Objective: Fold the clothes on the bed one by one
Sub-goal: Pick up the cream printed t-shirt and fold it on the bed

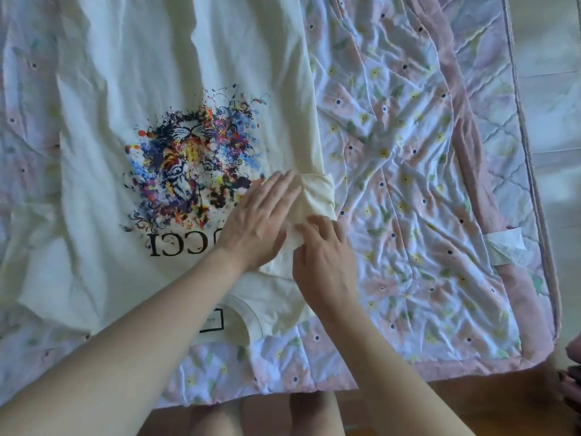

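Nearest you, at the bed's front edge, the T-shirt's ribbed collar [248, 313] and its sewn-in label [211, 320] lie facing you, so the shirt is spread with its neck toward you and its hem far up the bed.

Just beyond the collar, both your hands work the shirt's right side. Your right hand [325, 262] rests on the folded-in sleeve [314, 196], its fingers [317, 223] curled at the tips and seeming to pinch a ridge of the cloth. Your left hand [257, 221] lies flat beside it, fingers straight and together, pressing the sleeve down against the body of the shirt; it grips nothing.

Further out, the cream T-shirt [188, 58] itself covers the left and middle of the floral quilt [408, 184], print side up, the splashed tiger-face graphic [191, 165] and its lettering [179, 245] upside down to you. Its right edge already runs in a straight folded line up the bed; its left side is still spread wide and creased.

By my reading you are early in this garment: one side turned in and being smoothed, the left side and the lengthwise folds still to do. No folded pile shows in view; something dark pink sits at the far right edge [572, 382], too cropped to name.
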